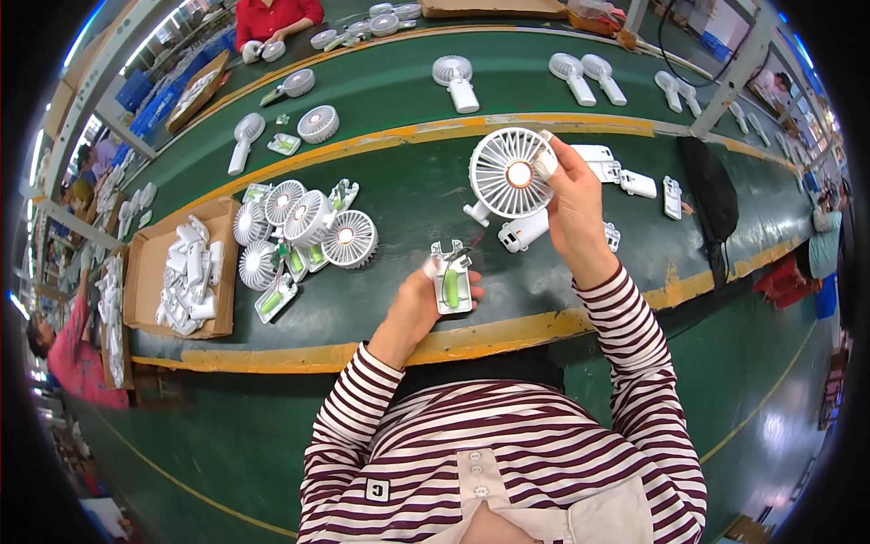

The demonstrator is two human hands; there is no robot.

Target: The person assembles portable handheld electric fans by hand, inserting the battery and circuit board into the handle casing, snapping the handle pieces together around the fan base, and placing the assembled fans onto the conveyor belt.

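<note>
My right hand (573, 195) is closed on the rim of a white handheld fan head (510, 174), its round grille and copper-coloured hub facing me. Lower and to the left, my left hand (420, 304) grips an opened white fan handle (453, 285) with a green battery inside. Thin wires rise from the handle toward the fan head. Behind the fan head a white handle shell (526, 232) lies on the bench. Left of my left hand is a heap of fan heads (308, 218) with open handles and green batteries.
A cardboard box (227, 299) of white handle parts stands on the left. More handle shells (637, 184) and a black pouch (709, 190) lie to the right. Across the bench, a green conveyor belt (390, 95) carries assembled fans. A person in red (276, 20) works beyond it.
</note>
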